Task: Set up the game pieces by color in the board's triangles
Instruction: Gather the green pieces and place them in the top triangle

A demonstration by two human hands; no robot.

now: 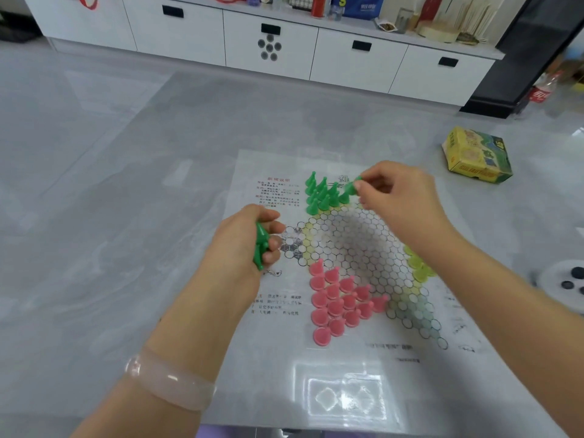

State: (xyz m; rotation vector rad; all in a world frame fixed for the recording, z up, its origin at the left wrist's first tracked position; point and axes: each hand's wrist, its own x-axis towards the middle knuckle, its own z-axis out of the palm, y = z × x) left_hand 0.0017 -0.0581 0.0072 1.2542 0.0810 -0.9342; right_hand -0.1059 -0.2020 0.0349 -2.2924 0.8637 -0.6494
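Grey desk (126, 216), paper board (357, 248). Right hand (395, 197) pinches a green piece (351, 188) at the green triangle; left hand (246, 245) grips spare green pieces (261, 245). Next: seat it upright.

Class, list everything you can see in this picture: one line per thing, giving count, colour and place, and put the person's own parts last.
Game board: one, white printed sheet with a hexagon grid, on the grey floor.
Green pieces: a cluster, too packed to count surely, far triangle.
Pink pieces: a large cluster, near-left triangle.
Yellow pieces: a few, right triangle, partly hidden by the right forearm.
Game box: one, yellow and green, floor to the right.
Cabinet: one, white with black handles, far wall.
Bottle: one, red label, floor far right.
Bangle: one, pale pink, left wrist.
Left hand: grips several green pieces.
Right hand: fingers pinch one green piece over the green cluster.
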